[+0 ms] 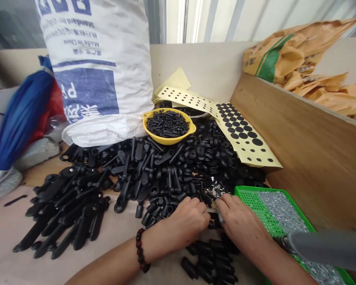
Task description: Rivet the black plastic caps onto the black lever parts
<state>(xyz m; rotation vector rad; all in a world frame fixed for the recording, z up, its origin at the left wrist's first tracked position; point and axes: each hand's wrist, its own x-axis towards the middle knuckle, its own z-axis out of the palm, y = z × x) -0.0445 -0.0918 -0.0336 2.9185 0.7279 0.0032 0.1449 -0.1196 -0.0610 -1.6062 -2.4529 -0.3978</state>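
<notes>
My left hand (192, 219), with a dark bead bracelet (140, 249) at its wrist, is closed beside a heap of short black plastic caps (158, 209). Whatever its fingers hold is hidden from view. Close by on the right, my right hand (240, 221) has its fingers pinched together at the edge of a small pile of shiny metal pieces (216, 186). I cannot make out what is between those fingers. Below and between the two hands lie several black cylindrical handles (209, 261).
Black crank-like parts (68, 206) spread left; black round parts (200, 150) are heaped behind. A yellow bowl (166, 140) holds black screw-like pieces. A green basket (239, 190) of small metal parts and a grey cylindrical tool (329, 247) stand right, near a wooden partition (299, 146). A white sack (130, 79) rises behind.
</notes>
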